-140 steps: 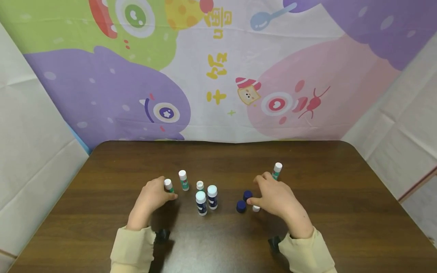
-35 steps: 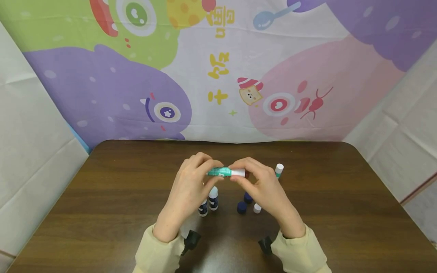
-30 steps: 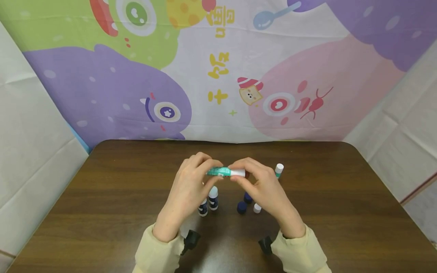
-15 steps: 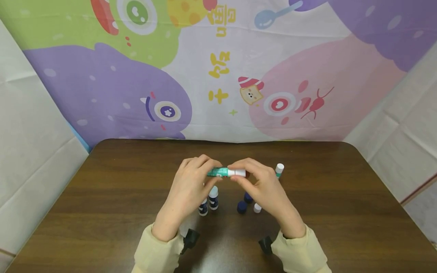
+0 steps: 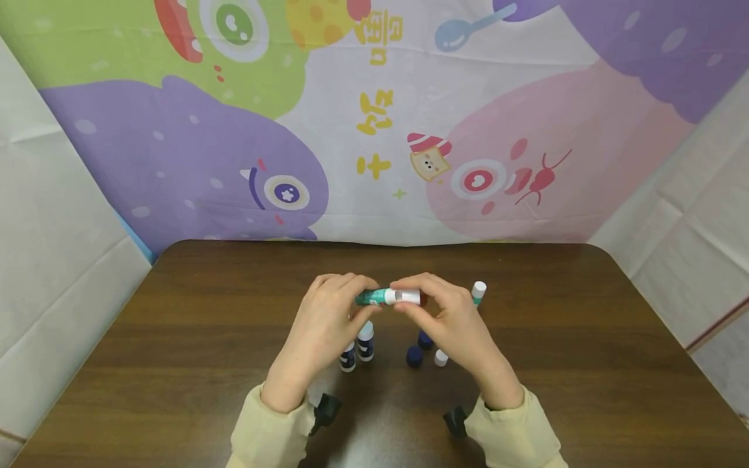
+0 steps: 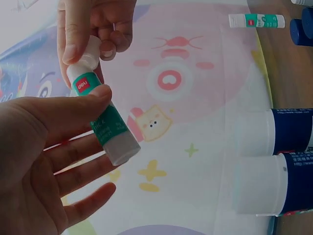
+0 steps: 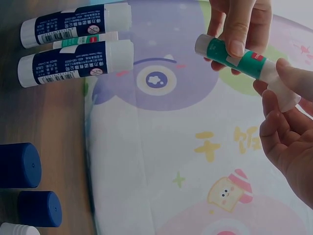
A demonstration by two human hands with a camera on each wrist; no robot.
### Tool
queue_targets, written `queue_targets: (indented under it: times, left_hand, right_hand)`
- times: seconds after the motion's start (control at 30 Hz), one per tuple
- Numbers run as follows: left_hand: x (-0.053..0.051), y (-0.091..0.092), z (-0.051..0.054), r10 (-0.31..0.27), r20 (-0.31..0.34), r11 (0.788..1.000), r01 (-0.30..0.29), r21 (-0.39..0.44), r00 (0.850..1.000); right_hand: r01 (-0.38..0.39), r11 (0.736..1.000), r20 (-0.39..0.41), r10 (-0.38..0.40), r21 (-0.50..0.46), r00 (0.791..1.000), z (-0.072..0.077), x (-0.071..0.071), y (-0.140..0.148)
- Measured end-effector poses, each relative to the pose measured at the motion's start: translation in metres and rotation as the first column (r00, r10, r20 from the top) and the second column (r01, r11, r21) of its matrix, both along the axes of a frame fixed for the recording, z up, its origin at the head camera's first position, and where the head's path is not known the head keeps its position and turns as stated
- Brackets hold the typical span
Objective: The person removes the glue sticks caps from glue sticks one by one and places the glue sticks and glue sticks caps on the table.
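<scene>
Between both hands, above the table, a green glue stick (image 5: 374,297) lies level. My left hand (image 5: 322,325) pinches its green body between thumb and fingers. My right hand (image 5: 453,318) pinches the white cap (image 5: 411,296) at its right end. In the left wrist view the cap (image 6: 91,51) sits at the tube's end, with the label of the glue stick (image 6: 110,125) facing the camera. The right wrist view shows the glue stick (image 7: 237,59) and the cap (image 7: 283,95) in line; whether they still touch I cannot tell.
Two navy glue sticks (image 5: 365,341) with white tops stand below my left hand. Navy caps (image 5: 414,355) and a white cap (image 5: 441,357) lie near my right hand. Another green glue stick (image 5: 478,292) stands behind it. A printed cloth hangs beyond the table (image 5: 556,279).
Both hands came together from the table's two sides, the left bringing up a green glue stick. Over the last second, the cap has shifted outward from the green body, exposing more white between them.
</scene>
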State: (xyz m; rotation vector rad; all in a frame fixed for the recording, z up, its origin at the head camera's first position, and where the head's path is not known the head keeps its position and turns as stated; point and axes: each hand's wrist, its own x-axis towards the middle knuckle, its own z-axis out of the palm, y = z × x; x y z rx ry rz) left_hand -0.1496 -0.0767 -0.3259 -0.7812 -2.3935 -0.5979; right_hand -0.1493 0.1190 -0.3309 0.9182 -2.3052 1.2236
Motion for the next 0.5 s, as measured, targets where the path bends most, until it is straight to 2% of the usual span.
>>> queue_targets:
  times: [0.13,0.27,0.37,0.5]
  left_hand:
    - [-0.0013,-0.0007,-0.0002,-0.026,0.051,0.999,0.024,0.030,0.998]
    - [-0.0018,-0.0020,0.0008,-0.053,0.128,0.994,0.040,0.104,0.990]
    - [-0.0021,-0.0046,0.0017,-0.042,0.171,0.990,0.017,0.143,0.984]
    - [-0.0034,-0.0095,0.0020,0.015,0.197,0.987,-0.046,0.152,0.980]
  right_hand:
    - [-0.010,0.999,0.034,0.011,-0.032,0.999,0.0001,0.0003,0.0009]
    - [-0.020,0.995,0.065,0.027,-0.103,0.998,-0.0005,-0.0004,0.0023]
    - [-0.015,0.991,0.049,0.021,-0.136,0.999,-0.0011,-0.0020,0.0033]
    - [0.020,0.992,0.034,-0.016,-0.125,0.999,-0.0020,-0.0045,0.0053]
